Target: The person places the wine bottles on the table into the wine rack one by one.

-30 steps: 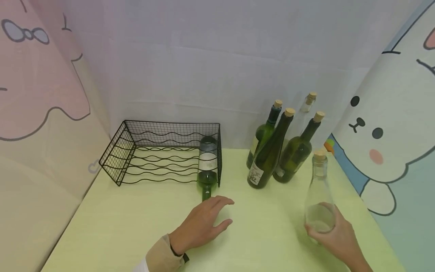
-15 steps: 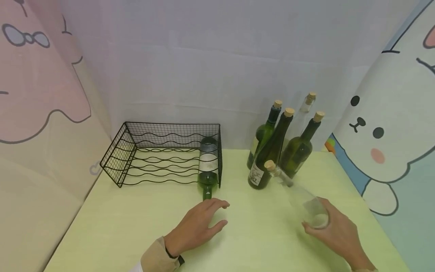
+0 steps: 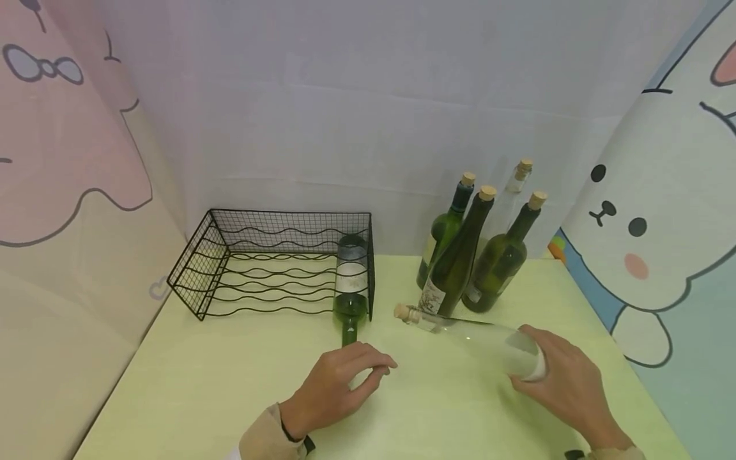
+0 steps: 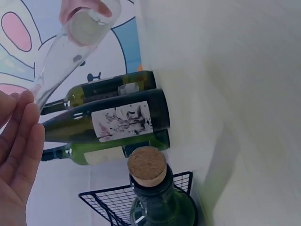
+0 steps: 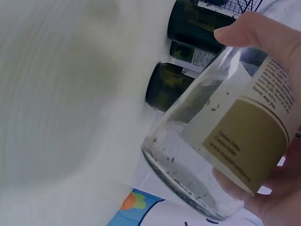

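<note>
My right hand [image 3: 566, 380] grips a clear glass bottle [image 3: 483, 338] by its base end. The bottle lies nearly level in the air, its corked neck pointing left. In the right wrist view, a white and gold label [image 5: 251, 134] shows on it, with thumb and fingers round the body. My left hand [image 3: 339, 390] hovers over the table, fingers loosely bent and thumb close to them, holding nothing. Just beyond it is the neck of a green bottle [image 3: 349, 306], lying in the right end of a black wire rack [image 3: 227, 281]. Its cork [image 4: 147, 165] shows in the left wrist view.
Right of the rack stand a green bottle [image 3: 447, 230], a dark bottle with a pictured label [image 3: 468, 246], an olive-green bottle [image 3: 499, 262] and, behind them, a clear corked bottle [image 3: 517, 182]. A white cloth wall [image 3: 345, 128] closes off the pale table's [image 3: 190, 383] back edge.
My right hand has tipped the clear bottle from upright to nearly level, its neck swinging left. The left hand's thumb and fingers have drawn closer together.
</note>
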The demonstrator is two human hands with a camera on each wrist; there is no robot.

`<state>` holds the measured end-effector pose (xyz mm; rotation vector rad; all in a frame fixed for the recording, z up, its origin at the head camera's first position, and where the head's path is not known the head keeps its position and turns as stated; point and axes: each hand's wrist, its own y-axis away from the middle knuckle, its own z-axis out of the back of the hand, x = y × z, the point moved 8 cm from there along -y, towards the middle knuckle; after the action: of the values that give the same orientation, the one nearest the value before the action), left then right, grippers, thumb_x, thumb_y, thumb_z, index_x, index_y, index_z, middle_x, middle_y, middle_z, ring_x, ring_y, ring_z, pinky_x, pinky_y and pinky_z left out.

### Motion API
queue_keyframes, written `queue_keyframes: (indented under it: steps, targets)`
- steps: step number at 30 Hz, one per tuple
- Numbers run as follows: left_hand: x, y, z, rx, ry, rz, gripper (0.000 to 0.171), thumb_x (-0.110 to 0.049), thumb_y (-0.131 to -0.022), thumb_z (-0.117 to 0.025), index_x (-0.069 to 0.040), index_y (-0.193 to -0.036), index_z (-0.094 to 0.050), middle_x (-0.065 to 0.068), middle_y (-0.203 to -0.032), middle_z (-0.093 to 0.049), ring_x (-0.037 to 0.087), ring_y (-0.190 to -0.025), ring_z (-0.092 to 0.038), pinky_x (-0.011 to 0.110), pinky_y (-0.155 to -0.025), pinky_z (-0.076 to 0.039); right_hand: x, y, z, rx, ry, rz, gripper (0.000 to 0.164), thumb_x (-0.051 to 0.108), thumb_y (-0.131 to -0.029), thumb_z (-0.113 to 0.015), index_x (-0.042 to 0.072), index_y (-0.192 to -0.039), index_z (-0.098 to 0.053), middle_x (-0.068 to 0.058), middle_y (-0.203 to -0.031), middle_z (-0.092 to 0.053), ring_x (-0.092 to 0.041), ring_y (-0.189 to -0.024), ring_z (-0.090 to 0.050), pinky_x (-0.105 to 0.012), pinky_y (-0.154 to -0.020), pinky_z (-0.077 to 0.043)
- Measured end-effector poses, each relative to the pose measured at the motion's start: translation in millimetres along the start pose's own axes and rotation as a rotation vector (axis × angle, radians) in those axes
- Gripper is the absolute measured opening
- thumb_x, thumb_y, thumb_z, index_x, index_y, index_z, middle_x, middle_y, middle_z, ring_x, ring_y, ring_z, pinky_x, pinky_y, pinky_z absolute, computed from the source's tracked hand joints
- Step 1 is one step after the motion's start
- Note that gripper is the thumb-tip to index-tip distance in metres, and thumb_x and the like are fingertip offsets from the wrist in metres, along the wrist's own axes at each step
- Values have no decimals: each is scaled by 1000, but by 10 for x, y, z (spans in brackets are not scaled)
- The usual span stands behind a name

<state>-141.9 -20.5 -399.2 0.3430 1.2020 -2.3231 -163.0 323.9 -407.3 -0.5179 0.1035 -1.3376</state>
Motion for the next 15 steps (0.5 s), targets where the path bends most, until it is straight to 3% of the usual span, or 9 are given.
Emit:
queue_keyframes:
  steps: [4, 10, 15]
  targets:
    - [-65, -73, 42, -19, -7, -41, 26, -8, -92, -67, -24, -113, -66, -12, -102, -65, -3, -92, -59, 12, -77, -48, 79, -23, 20, -7, 17, 65, 78, 31, -50, -91, 19, -122, -63, -10, -116, -67, -34, -90, -63, -46, -60, -46]
    - [-155, -225, 17, 31, -68, -119, 26, -13, -92, -67, -20, -117, -65, -9, -113, -62, 3, -106, -59, 19, -90, -48, 173, -42, 45, 3, 60, 111, 78, 32, -48, -89, 20, -120, -62, -6, -111, -67, -32, -100, -61, -53, -74, -48]
    - [-111, -381, 13, 117, -151, -77, 33, -25, -93, -67, -19, -125, -61, -6, -123, -57, 7, -116, -54, 23, -96, -45, 315, -87, 103, -11, 93, 191, 82, 32, -47, -88, 18, -123, -62, -5, -114, -66, -32, -104, -58, -54, -83, -45]
